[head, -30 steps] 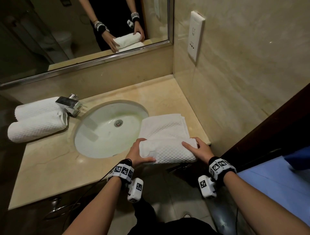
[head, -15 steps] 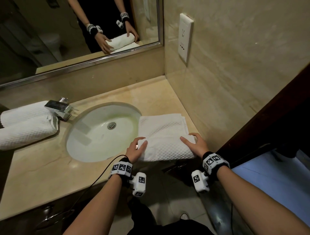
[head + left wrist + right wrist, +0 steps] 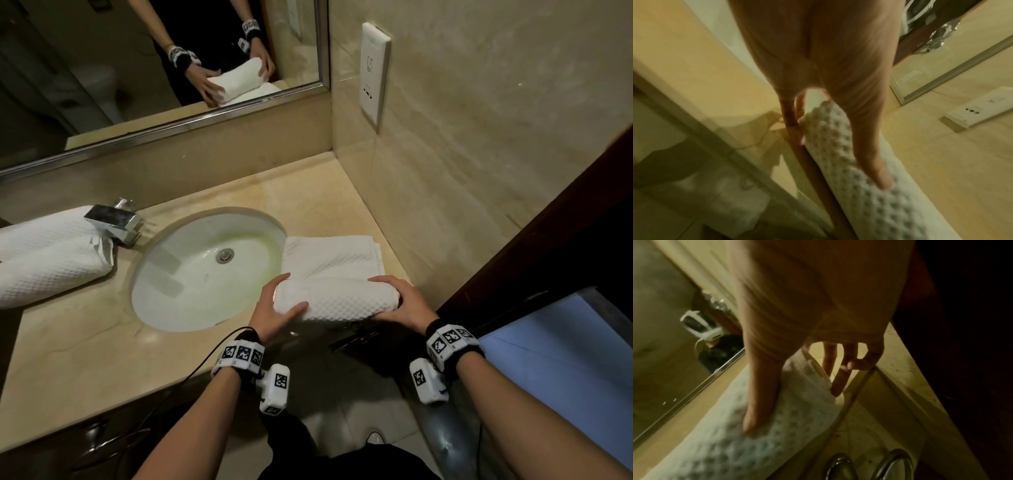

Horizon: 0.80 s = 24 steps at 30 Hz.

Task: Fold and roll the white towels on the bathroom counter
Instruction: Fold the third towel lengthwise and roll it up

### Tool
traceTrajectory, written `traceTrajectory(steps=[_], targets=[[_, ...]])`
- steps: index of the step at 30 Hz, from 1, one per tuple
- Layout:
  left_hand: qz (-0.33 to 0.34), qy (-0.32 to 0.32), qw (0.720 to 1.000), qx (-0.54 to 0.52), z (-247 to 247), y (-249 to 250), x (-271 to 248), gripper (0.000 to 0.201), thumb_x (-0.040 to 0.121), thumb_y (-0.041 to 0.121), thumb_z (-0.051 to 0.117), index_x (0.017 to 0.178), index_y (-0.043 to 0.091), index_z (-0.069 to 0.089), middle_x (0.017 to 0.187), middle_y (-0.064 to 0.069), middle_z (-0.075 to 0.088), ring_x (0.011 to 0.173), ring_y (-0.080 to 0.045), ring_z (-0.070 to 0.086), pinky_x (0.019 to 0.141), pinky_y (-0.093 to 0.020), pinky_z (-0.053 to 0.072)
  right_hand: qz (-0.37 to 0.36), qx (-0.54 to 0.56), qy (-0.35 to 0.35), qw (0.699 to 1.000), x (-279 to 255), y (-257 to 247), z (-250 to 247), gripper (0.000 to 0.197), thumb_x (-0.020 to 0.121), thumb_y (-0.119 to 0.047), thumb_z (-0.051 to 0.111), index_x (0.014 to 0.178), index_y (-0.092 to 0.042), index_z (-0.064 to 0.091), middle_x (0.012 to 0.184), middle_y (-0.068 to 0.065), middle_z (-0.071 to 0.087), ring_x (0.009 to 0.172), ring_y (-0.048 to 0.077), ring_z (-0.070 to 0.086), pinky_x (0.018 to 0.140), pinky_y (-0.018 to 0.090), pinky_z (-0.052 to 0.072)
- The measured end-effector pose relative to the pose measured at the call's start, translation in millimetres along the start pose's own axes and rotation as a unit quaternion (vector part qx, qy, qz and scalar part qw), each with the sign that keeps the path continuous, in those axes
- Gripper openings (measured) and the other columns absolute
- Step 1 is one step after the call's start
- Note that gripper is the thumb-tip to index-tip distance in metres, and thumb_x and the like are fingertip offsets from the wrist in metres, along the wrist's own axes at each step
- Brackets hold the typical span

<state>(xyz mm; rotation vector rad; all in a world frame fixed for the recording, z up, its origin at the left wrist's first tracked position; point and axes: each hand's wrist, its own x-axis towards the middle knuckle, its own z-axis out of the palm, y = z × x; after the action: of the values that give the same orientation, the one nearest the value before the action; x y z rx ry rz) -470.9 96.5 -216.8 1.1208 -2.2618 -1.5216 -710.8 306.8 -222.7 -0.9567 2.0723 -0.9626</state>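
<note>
A white waffle towel (image 3: 329, 253) lies right of the sink on the counter, its near part wound into a roll (image 3: 335, 301) by the front edge. My left hand (image 3: 291, 291) cups the roll's left end, thumb on the front, fingers over the back. My right hand (image 3: 394, 298) grips the right end. In the left wrist view the thumb of my left hand (image 3: 841, 161) presses the roll (image 3: 869, 186). In the right wrist view, my right hand (image 3: 794, 406) has its thumb on the roll (image 3: 735, 443), fingers behind its end.
Two rolled white towels (image 3: 51, 260) lie left of the faucet (image 3: 113, 222). The oval sink (image 3: 209, 270) fills the counter's middle. A wall with an outlet (image 3: 375, 72) bounds the right side; a mirror (image 3: 154, 68) runs along the back. The counter (image 3: 68, 359) front edge is just under the roll.
Half a second ago both hands lay flat with spread fingers on the roll. Now they curl around its ends, and the roll looks thicker.
</note>
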Motion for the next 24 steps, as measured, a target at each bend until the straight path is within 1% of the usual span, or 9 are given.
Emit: traceTrajectory(steps=[3, 5, 7, 9, 12, 16, 19, 21, 24], targets=[[-0.005, -0.073, 0.997, -0.031, -12.5, -7.7, 4.4, 0.111, 0.056, 0.036, 0.092, 0.146, 0.027, 0.029, 0.146, 0.008, 0.038, 0.131, -0.007, 0.039, 0.105, -0.018, 0.036, 0.061, 0.082, -0.035, 0.994, -2.2, -7.3, -7.5, 0.069, 0.056, -0.033, 0.092, 0.119, -0.033, 0.062, 0.124, -0.005, 0.061, 0.118, 0.017, 0.053, 0.096, 0.029, 0.045], [-0.016, -0.084, 0.996, -0.024, -19.5, -3.9, 4.6, 0.1, 0.063, 0.027, 0.089, 0.144, 0.024, 0.03, 0.14, 0.005, 0.045, 0.118, -0.009, 0.051, 0.085, -0.006, 0.045, 0.103, 0.133, -0.023, 0.985, -6.1, -10.5, -8.1, 0.071, 0.062, -0.036, 0.089, 0.126, -0.026, 0.059, 0.122, -0.006, 0.062, 0.115, 0.014, 0.054, 0.092, 0.026, 0.044], [-0.042, -0.058, 0.997, -0.004, -21.8, -1.9, 6.5, 0.079, 0.073, 0.042, 0.078, 0.138, 0.023, 0.038, 0.133, -0.001, 0.053, 0.091, -0.011, 0.063, 0.064, -0.014, 0.051, 0.132, 0.168, -0.014, 0.977, -7.9, -10.9, -5.0, 0.078, 0.061, -0.051, 0.086, 0.128, -0.025, 0.058, 0.122, -0.006, 0.063, 0.114, 0.013, 0.056, 0.091, 0.026, 0.045], [-0.068, -0.034, 0.997, 0.003, -20.9, 0.0, 9.5, 0.063, 0.084, 0.047, 0.067, 0.135, 0.018, 0.045, 0.128, -0.007, 0.057, 0.074, -0.016, 0.066, 0.059, -0.025, 0.055, 0.156, 0.172, 0.007, 0.973, -6.8, -14.8, -0.5, 0.089, 0.054, -0.073, 0.078, 0.125, -0.024, 0.06, 0.122, -0.003, 0.066, 0.11, 0.013, 0.061, 0.091, 0.028, 0.046], [-0.103, 0.007, 0.995, 0.016, -19.7, 4.9, 14.7, 0.077, 0.071, 0.074, 0.055, 0.122, 0.016, 0.055, 0.117, -0.009, 0.062, 0.073, -0.021, 0.065, 0.069, -0.039, 0.058, 0.229, 0.135, 0.051, 0.963, 1.9, -26.5, 3.2, 0.079, 0.07, -0.076, 0.062, 0.115, -0.012, 0.06, 0.114, 0.005, 0.065, 0.097, 0.017, 0.061, 0.078, 0.03, 0.045], [-0.154, 0.023, 0.987, 0.039, -14.7, 14.1, 21.4, 0.064, 0.086, 0.061, 0.055, 0.124, 0.01, 0.05, 0.11, -0.008, 0.055, 0.083, -0.024, 0.06, 0.07, -0.037, 0.058, 0.265, 0.146, 0.089, 0.949, 12.8, -34.2, 5.3, 0.076, 0.084, -0.072, 0.049, 0.119, -0.004, 0.052, 0.123, 0.012, 0.06, 0.099, 0.024, 0.056, 0.085, 0.033, 0.042], [-0.163, 0.039, 0.986, 0.021, -9.4, 20.5, 22.7, 0.071, 0.084, 0.064, 0.056, 0.131, 0.012, 0.043, 0.113, -0.008, 0.054, 0.093, -0.025, 0.058, 0.084, -0.041, 0.055, 0.196, 0.18, 0.068, 0.962, 7.2, -30.2, 9.7, 0.084, 0.079, -0.056, 0.07, 0.143, -0.018, 0.032, 0.135, 0.002, 0.05, 0.111, 0.018, 0.051, 0.094, 0.029, 0.041], [-0.134, 0.035, 0.99, -0.011, -6.7, 19.1, 20.9, 0.095, 0.066, 0.074, 0.061, 0.137, 0.016, 0.038, 0.126, -0.012, 0.053, 0.105, -0.025, 0.056, 0.093, -0.046, 0.052, 0.147, 0.14, 0.077, 0.976, 1.5, -20.6, 15.6, 0.108, 0.062, -0.044, 0.088, 0.148, -0.024, 0.026, 0.145, 0.005, 0.041, 0.129, 0.021, 0.044, 0.108, 0.038, 0.038], [-0.058, 0.016, 0.997, -0.045, -5.8, 11.4, 13.9, 0.115, 0.053, 0.063, 0.078, 0.148, 0.027, 0.024, 0.143, -0.004, 0.037, 0.123, -0.021, 0.045, 0.102, -0.043, 0.046, 0.084, 0.095, 0.088, 0.988, -3.2, -11.1, 19.9, 0.126, 0.057, -0.021, 0.093, 0.154, -0.031, 0.013, 0.155, 0.003, 0.024, 0.141, 0.021, 0.024, 0.115, 0.047, 0.023]])
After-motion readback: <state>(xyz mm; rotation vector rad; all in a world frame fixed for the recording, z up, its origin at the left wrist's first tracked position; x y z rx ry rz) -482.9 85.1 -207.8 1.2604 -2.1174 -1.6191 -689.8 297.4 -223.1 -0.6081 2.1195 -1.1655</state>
